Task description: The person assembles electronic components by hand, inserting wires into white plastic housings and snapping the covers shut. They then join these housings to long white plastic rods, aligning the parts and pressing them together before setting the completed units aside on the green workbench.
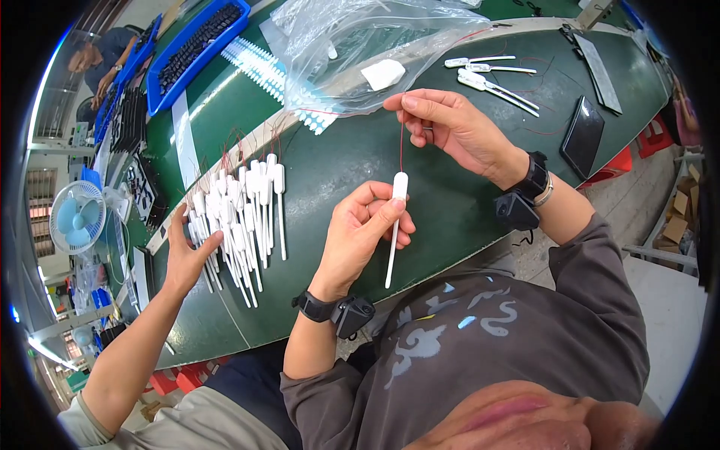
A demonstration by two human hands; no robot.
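Observation:
My left hand [366, 229] is closed around a white plastic stick [395, 225] with a rounded head, held upright over the green table [450, 202]. A thin red wire [402, 139] runs up from the stick's head to my right hand [450, 127], which pinches its upper end. Both wrists carry black bands with small black devices. Just above my right hand lies a clear plastic bag [360, 45] with a white piece inside.
A pile of white sticks with red wires [244, 214] lies to the left, where another person's hand [186, 259] rests on it. A few finished sticks [491, 75], a dark flat device [583, 135], blue trays [191, 49] and a small fan [77, 217] stand around.

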